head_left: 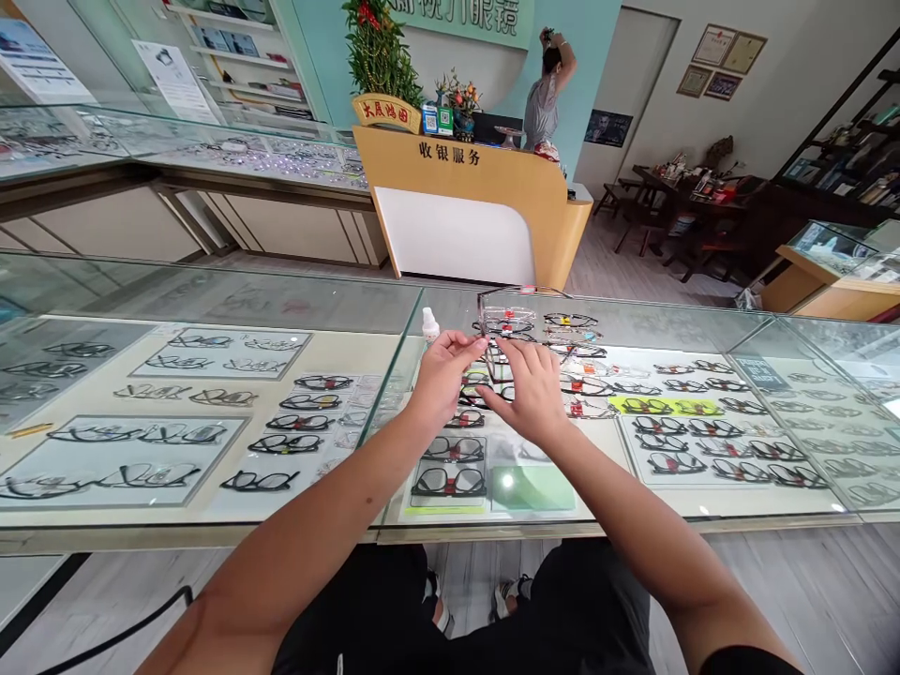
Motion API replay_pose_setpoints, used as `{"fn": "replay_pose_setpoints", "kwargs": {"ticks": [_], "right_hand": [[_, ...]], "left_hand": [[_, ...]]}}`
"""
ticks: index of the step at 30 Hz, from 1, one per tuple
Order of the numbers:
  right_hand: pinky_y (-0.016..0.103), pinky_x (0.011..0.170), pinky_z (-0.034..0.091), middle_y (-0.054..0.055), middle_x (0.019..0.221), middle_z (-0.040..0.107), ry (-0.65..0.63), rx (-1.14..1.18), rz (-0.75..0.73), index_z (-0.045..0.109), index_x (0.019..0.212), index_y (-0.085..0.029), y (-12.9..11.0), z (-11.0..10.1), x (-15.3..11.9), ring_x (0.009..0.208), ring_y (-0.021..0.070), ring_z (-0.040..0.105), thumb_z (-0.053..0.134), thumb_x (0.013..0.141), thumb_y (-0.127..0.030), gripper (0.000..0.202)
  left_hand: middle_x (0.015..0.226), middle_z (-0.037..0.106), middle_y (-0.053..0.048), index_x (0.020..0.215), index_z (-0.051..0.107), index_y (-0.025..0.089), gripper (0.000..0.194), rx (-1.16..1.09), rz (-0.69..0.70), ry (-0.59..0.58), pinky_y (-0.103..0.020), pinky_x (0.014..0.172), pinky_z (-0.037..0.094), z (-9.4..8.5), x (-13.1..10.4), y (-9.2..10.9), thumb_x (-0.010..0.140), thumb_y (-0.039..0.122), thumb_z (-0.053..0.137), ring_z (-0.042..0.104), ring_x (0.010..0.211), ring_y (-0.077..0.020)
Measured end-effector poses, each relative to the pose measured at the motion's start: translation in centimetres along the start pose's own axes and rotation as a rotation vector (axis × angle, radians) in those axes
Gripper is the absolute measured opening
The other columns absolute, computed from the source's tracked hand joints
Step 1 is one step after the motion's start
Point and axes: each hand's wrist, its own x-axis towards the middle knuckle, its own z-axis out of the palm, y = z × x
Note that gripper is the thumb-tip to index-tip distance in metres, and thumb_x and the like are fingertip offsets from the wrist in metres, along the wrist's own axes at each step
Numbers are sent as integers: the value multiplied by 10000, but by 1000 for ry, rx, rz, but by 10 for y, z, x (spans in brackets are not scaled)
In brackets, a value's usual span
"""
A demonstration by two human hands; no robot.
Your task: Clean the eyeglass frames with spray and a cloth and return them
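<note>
Above the glass counter I have a pair of thin, dark-rimmed eyeglasses [481, 307] turned on end, one temple pointing up and to the right. My left hand [448, 367] pinches the frame between thumb and fingers. My right hand [529, 382] is at the same frame from the other side, its fingers at the rim and its thumb spread lower down; the hands hide much of the frame. Just behind my left hand is a small white bottle [430, 323]. Under the glass, rows of spectacles [450, 480] lie below both hands.
The glass display counter [281, 539] runs across in front of me. Beyond it stands a wooden cashier desk [478, 169], with a person [541, 108] behind it, arms raised. Another showcase [260, 164] lines the left. Dark wooden furniture [703, 192] stands at the back right.
</note>
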Motion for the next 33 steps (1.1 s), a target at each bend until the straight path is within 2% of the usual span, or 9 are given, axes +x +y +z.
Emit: {"fn": "replay_pose_setpoints", "kwargs": {"ticks": [4,8,15,18,21,24,27,30,33], "right_hand": [[558,1163,474,186,1535,688,-24,39,-3,528,1673,-222,4,-1,2,1367,401,615,648,1082,-531,677],[526,1124,484,172,1534,709,-35,25,-14,569,1633,-204,8,-6,5,1346,380,627,620,1113,-463,583],[544,1157,421,116,1312,825,-37,-16,-15,772,1318,-260,12,-9,6,1256,360,640,647,1118,-454,306],[545,1241,354,85,1179,847,-43,-40,-66,797,1198,-279,12,-9,7,1228,334,654,665,1118,-419,208],[529,1256,330,72,1114,841,-25,-77,-112,793,1193,-293,10,-11,7,1180,310,667,648,1132,-422,204],[494,1208,350,51,1035,825,50,-116,-158,780,1207,-298,9,-13,7,1088,277,674,658,1133,-419,187],[452,1161,358,16,995,820,187,-151,-249,763,1192,-307,7,-17,7,1014,236,670,700,1116,-313,99],[429,1105,386,-1,1020,831,316,-158,-351,741,1166,-308,5,-21,7,978,217,664,690,1084,-147,188],[409,1022,431,8,1022,830,368,-113,-386,714,1174,-293,3,-25,7,949,216,664,671,1075,-105,216]], "left_hand": [[936,752,-19,809,518,251,643,-33,9,-24,-383,942,586,3,-3,0,582,533,1050,762,1065,-233],[927,749,-22,814,529,252,625,-20,18,-35,-391,964,585,2,-2,1,604,538,1044,766,1117,-248],[1108,825,-55,848,561,251,607,-49,-61,42,-289,670,468,-5,6,3,565,486,1044,748,973,-194],[1136,832,-46,845,572,248,606,-129,-119,90,-264,624,436,-9,11,6,531,430,1057,706,877,-147],[1117,834,-26,834,580,239,612,-192,-168,99,-249,602,424,-8,11,9,506,374,1079,617,748,-97],[1091,824,-15,833,592,223,637,-242,-193,74,-224,598,435,-6,8,13,486,360,1108,545,686,-62],[1033,799,-5,843,618,205,649,-279,-216,52,-195,590,435,-4,4,15,477,364,1130,519,672,-45],[1027,786,-4,836,625,194,627,-290,-256,-6,-190,595,447,-4,3,15,505,364,1130,517,672,-42],[1049,783,-2,841,629,190,612,-288,-286,-71,-202,622,473,-4,3,16,531,372,1125,525,674,-41]]}}
